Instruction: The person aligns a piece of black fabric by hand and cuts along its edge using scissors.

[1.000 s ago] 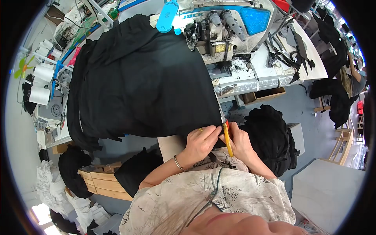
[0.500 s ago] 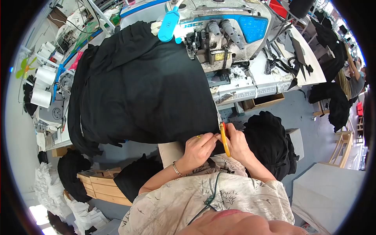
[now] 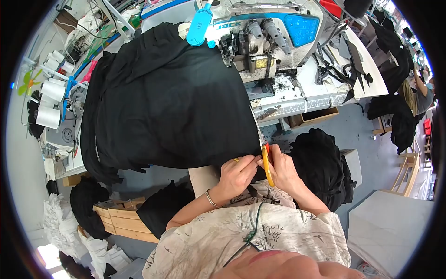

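Black fabric (image 3: 172, 102) is spread over the sewing table and hangs over its front edge. My left hand (image 3: 237, 176) is closed at the fabric's lower right corner, fingers pinched on the cloth. Beside it, my right hand (image 3: 281, 168) is closed too, with yellow-handled scissors (image 3: 268, 169) in its grip. The scissor blades point up and away from me along the fabric's right edge. Fingertips of both hands nearly meet. The sewing machine (image 3: 274, 32) stands beyond the cloth, its presser area at the fabric's upper right corner.
Black scraps (image 3: 332, 69) lie on the white tabletop (image 3: 371, 76) at right. Below it are an open drawer (image 3: 316, 117) and a black fabric heap (image 3: 320, 169). Thread cones (image 3: 49, 116) stand at left, above a wooden box (image 3: 123, 221). Another person (image 3: 423, 100) is at far right.
The camera view has shifted slightly. Both hands stay near the fabric corner, with the scissors still held in my right hand; the cloth looks nearly the same.
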Motion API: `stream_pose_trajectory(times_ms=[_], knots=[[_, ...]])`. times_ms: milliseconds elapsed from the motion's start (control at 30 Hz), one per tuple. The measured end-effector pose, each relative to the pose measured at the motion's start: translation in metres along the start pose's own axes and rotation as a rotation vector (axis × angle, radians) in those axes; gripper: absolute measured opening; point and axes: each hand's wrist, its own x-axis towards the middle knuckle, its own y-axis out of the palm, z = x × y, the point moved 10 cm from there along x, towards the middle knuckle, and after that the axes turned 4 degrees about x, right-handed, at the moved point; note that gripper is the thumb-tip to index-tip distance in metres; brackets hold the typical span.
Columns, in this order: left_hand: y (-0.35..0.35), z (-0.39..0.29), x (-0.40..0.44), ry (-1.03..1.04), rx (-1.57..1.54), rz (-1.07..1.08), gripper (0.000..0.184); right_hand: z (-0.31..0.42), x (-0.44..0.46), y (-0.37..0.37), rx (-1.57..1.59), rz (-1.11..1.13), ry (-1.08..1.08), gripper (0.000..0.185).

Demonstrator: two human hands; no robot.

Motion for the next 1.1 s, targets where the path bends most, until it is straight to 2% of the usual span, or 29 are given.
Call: stream_pose_trajectory(times_ms=[167,267,733,867,1100], knots=[[0.001,0.0,0.0,0.001,0.001,0.003,0.027,-0.002,-0.002,-0.001,0.022,-0.02,0.009,0.05],[0.001,0.0,-0.001,0.0,0.005,0.005,0.027,-0.001,0.005,-0.003,0.016,0.004,0.031,0.04],[0.001,0.0,-0.002,0.011,0.005,-0.005,0.031,0.009,0.019,-0.008,0.063,-0.036,0.001,0.038],[-0.001,-0.002,-0.002,0.01,0.018,-0.005,0.03,0.013,0.032,-0.009,0.006,-0.037,-0.034,0.049],[-0.002,-0.003,-0.001,0.009,0.005,0.0,0.031,0.016,0.04,-0.012,-0.033,-0.079,-0.067,0.052]])
